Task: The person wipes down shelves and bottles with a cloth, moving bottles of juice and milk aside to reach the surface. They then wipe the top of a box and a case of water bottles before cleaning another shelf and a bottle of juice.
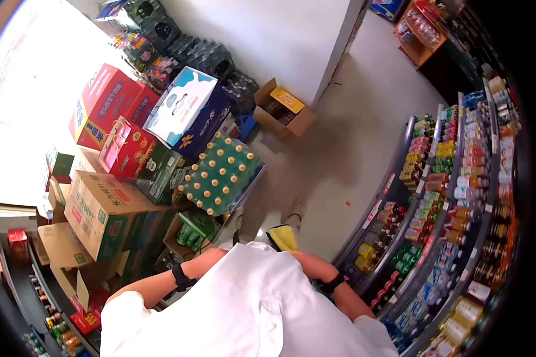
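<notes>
A yellow cloth with a dark edge shows just in front of my white shirt. My right hand is at the cloth and appears to grip it, its fingers mostly hidden. On the other side, my left hand reaches in toward my waist. The shirt covers its fingers, so I cannot see what it holds. Both wrists wear dark bands. Ahead and to the left stands a pack of green bottles with pale caps.
Stacked cartons, red gift boxes and a blue-and-white box crowd the left. An open cardboard box sits on the floor by the white wall. Shelves of bottled drinks line the right. Grey floor runs between.
</notes>
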`<state>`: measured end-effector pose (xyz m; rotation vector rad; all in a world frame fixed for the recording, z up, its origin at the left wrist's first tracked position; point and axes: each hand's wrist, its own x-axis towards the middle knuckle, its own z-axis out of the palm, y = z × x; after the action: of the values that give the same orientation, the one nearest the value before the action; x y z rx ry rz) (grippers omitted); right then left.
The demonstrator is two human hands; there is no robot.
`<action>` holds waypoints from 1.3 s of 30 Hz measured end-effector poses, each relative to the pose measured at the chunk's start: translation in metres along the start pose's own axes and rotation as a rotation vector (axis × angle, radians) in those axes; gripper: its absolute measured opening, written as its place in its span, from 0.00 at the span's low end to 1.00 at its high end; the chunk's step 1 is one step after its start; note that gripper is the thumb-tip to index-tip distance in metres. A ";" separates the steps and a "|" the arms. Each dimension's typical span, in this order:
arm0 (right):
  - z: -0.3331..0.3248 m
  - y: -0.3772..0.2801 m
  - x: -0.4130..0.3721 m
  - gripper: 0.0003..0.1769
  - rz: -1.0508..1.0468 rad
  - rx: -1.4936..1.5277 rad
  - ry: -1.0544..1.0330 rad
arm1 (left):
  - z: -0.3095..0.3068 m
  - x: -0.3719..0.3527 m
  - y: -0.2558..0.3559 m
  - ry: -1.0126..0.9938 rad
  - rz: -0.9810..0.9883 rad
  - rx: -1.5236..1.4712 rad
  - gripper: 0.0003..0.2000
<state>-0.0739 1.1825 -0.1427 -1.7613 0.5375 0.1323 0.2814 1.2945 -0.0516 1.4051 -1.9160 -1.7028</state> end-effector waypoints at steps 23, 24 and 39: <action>-0.122 0.028 0.002 0.18 0.010 0.263 -0.312 | 0.095 0.060 0.019 0.394 -0.103 -0.225 0.12; -0.122 0.030 0.004 0.18 -0.012 0.339 -0.303 | 0.085 0.060 0.024 0.412 -0.096 -0.228 0.12; -0.051 -0.055 0.026 0.18 0.057 0.039 -0.273 | 0.054 -0.051 -0.003 0.197 -0.066 -0.240 0.13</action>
<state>-0.0374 1.1358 -0.0896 -1.6575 0.3885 0.3932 0.2725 1.3681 -0.0498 1.4931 -1.5230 -1.6860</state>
